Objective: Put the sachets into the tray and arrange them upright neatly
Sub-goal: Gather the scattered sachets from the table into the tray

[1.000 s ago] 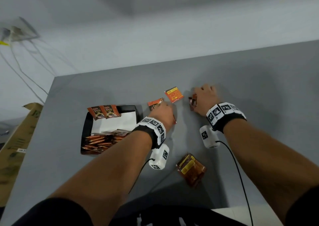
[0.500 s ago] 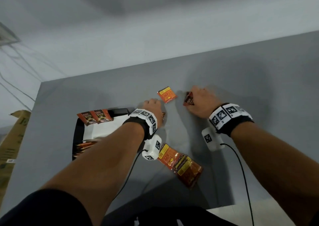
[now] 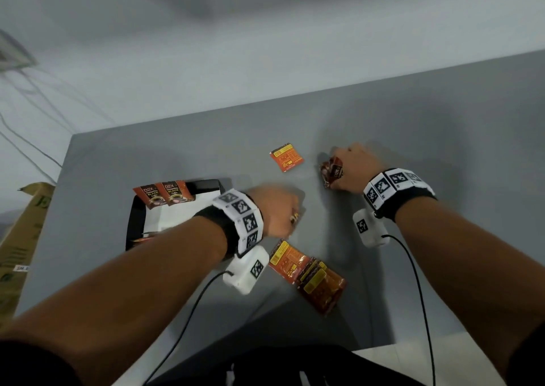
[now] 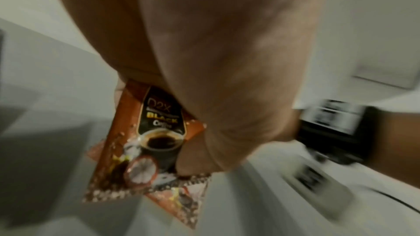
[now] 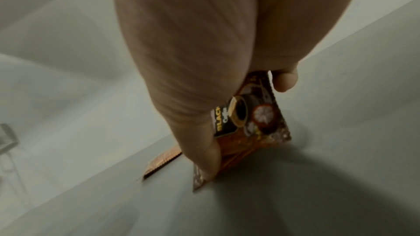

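Observation:
My left hand (image 3: 280, 213) hovers just right of the black tray (image 3: 136, 217); in the left wrist view it pinches two orange coffee sachets (image 4: 145, 143). My right hand (image 3: 351, 167) is farther right on the grey table (image 3: 442, 149), holding sachets (image 3: 332, 172) pressed edge-down on the table; these sachets (image 5: 254, 119) show clearly in the right wrist view. Two sachets (image 3: 163, 194) stand upright against the tray's far wall. One sachet (image 3: 286, 157) lies flat between my hands. A pile of sachets (image 3: 309, 273) lies near the table's front edge.
A cardboard box (image 3: 17, 238) stands off the table's left edge. Cables from the wrist cameras trail over the front edge (image 3: 188, 320). White paper (image 3: 182, 211) lines the tray, and my left forearm hides the tray's near part.
My left hand has pulled back from the middle of the table toward the tray with its sachets. My right hand has stayed near its spot, holding its sachets.

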Available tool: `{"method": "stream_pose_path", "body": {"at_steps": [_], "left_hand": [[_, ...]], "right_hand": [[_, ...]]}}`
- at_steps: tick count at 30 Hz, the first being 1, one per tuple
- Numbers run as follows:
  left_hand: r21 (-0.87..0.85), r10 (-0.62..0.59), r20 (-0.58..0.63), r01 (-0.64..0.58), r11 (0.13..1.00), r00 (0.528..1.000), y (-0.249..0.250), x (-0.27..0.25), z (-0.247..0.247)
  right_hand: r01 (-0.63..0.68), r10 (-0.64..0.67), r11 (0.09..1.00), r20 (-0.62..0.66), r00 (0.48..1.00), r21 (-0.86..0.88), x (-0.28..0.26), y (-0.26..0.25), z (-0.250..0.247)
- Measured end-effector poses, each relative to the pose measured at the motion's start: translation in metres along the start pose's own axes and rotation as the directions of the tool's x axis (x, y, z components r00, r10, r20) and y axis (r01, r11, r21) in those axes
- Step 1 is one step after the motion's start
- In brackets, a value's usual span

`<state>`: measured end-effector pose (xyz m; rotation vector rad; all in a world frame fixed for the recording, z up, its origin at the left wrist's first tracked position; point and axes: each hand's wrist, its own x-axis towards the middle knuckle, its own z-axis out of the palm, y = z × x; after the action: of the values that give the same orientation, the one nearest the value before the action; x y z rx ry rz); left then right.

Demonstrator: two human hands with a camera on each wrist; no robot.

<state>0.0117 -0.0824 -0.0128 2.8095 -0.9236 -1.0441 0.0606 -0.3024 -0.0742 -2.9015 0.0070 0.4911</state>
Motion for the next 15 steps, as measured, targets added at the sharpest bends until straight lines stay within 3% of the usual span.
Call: {"method": "stream_pose_path", "body": {"at_steps": [3,7,15], "left_hand": [[0.028,0.113,0.063,-0.115,0.993,0.992,0.019,-0.015,0.026],[0.125,0.208,0.103,-0.220,0.967,0.973,0.027,-0.017,0.051],[0.256,0.134,0.007,-0.132,0.958,0.991,0.024,-0.019,0.070]], "right_hand": [[0.027,-0.034,0.998,-0.117,0.992,-0.062,-0.003,0.001,0.004],[0.080,-0.080,0.997,-0.137,0.987,-0.007,-0.011,0.001,0.010],[0.045,-0.026,0.994,-0.179,0.984,0.104,-0.025,0.000,0.015]]}}
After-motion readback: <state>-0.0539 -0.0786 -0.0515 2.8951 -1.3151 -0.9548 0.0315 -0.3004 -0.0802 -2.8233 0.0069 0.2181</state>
